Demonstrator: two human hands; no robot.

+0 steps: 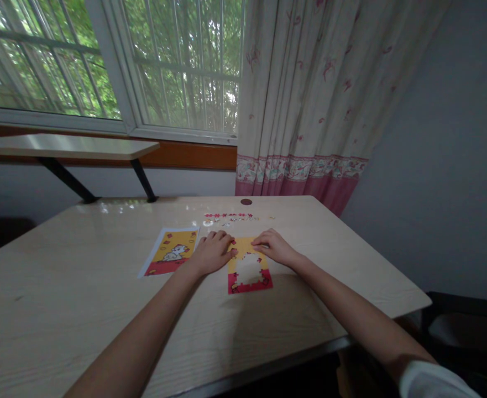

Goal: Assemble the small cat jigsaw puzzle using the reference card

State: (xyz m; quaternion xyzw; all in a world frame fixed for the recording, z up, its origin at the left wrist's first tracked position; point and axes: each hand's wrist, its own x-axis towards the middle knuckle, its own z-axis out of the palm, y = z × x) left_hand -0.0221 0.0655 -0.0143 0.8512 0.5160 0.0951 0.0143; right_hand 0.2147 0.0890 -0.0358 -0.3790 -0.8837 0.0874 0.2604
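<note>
A partly assembled jigsaw puzzle point(249, 286) lies flat on the table, its red and yellow border joined around a bare, jagged-edged middle. My left hand point(214, 253) rests at its upper left edge, thumb and fingers apart and touching the border. At the upper right corner, my right hand point(275, 247) has its fingertips pinched on a yellow puzzle piece point(254, 242), which they partly cover. Left of the puzzle is a printed picture point(166, 254) of a white cartoon animal on yellow and red.
Loose puzzle pieces point(229, 215) lie in rows beyond my hands on the pale wooden table point(81, 298). A dark round disc point(246, 202) sits near the far edge. A raised shelf point(69, 146) stands at the back left, and a curtain point(301, 110) hangs behind.
</note>
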